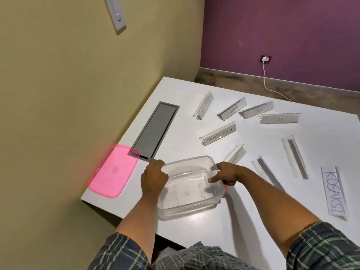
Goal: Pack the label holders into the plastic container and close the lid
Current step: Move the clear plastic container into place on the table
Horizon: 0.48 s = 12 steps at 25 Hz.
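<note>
Lower centre: left hand point(153, 177) and right hand point(226, 175) grasp empty plastic container point(187, 199) rims; pink lid point(114, 172) lies left.

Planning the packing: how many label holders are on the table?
9: five far, one behind container, three right.

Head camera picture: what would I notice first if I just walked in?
Probably the bright pink lid, lying at the white table's left corner, near the yellow wall. Next, the two hands, left hand and right hand, gripping the sides of the empty clear plastic container in front of the person. Then the label holders scattered beyond and right of it, like the one reading SUPERMAN.
</note>
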Available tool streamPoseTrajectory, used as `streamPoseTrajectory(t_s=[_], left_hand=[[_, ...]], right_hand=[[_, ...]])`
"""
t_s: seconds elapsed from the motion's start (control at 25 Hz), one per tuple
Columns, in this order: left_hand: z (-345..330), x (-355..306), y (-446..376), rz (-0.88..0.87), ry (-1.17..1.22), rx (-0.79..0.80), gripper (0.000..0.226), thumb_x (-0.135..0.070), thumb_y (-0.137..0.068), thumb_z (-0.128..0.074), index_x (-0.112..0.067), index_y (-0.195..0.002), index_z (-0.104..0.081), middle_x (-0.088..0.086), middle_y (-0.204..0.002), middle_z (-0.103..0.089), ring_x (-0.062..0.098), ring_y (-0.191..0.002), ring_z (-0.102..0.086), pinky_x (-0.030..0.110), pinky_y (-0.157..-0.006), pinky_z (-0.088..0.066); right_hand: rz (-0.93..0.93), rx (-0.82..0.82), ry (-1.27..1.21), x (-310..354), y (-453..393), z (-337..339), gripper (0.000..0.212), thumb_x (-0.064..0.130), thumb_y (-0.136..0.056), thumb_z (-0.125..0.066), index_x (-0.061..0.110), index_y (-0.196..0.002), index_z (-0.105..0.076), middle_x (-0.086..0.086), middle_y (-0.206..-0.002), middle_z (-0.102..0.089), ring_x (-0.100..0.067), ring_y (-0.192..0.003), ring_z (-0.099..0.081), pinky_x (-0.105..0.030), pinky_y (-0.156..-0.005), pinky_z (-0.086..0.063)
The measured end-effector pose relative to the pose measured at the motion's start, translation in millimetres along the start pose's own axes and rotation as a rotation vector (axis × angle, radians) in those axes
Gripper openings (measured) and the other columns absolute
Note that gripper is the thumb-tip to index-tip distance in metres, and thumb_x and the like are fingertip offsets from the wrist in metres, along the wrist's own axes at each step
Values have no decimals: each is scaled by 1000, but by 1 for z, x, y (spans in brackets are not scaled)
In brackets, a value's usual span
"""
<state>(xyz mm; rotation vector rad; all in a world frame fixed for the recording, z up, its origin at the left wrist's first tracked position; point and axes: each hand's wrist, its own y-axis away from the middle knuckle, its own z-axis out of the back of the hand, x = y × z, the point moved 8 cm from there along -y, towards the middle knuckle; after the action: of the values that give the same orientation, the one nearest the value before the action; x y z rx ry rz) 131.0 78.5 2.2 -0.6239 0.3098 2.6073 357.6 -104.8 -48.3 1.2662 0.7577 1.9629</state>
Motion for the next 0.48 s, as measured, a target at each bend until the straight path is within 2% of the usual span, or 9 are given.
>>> streamPoseTrajectory(t_s=[0.08, 0.16, 0.24, 0.36, 0.44, 0.48], left_hand=[[-17, -27, 4, -105, -91, 78, 46, 0, -73, -53, -21, -110, -68, -4, -108, -62, 23, -95, -66, 31, -75, -50], [-34, -55, 10, -198, -123, 138, 46, -1, -72, -52, -22, -110, -68, -5, -107, -61, 23, -93, -66, 32, -75, -52], [-48, -80, 17, -278, -135, 178, 44, -2, -72, -52, -21, -108, -69, -5, -105, -60, 24, -91, -65, 32, -73, -53], [-68, -109, 26, -394, -179, 236, 39, -5, -72, -53, -21, -105, -68, -4, -103, -59, 24, -87, -64, 30, -69, -51], [-80, -126, 32, -466, -223, 284, 40, -5, -73, -52, -21, -107, -67, -4, -105, -58, 24, -88, -64, 31, -69, -51], [-87, -135, 36, -504, -249, 309, 40, -5, -74, -52, -21, -109, -65, -4, -106, -57, 23, -89, -63, 32, -69, -52]], right_hand=[[-38, 41, -41, -30, 18, 2, 69, 42, -78, -81, 2, -128, -53, -14, -56, -52, -19, -36, -35, -22, -41, -24], [-94, 75, -85, -61, 39, 4, 65, 47, -83, -76, -4, -117, -55, -21, -61, -64, -17, -34, -32, -21, -42, -23], [-150, 116, -118, -88, 57, 5, 57, 47, -86, -72, -4, -109, -56, -29, -71, -68, -16, -34, -29, -22, -42, -22], [-201, 141, -142, -120, 77, 8, 53, 46, -84, -75, -1, -102, -59, -31, -78, -66, -16, -35, -29, -24, -43, -21], [-224, 126, -158, -142, 83, 10, 59, 43, -83, -78, -6, -108, -57, -27, -72, -63, -16, -34, -29, -21, -43, -21], [-231, 109, -166, -153, 85, 11, 66, 39, -82, -80, -8, -120, -55, -23, -66, -61, -15, -33, -29, -20, -43, -20]])
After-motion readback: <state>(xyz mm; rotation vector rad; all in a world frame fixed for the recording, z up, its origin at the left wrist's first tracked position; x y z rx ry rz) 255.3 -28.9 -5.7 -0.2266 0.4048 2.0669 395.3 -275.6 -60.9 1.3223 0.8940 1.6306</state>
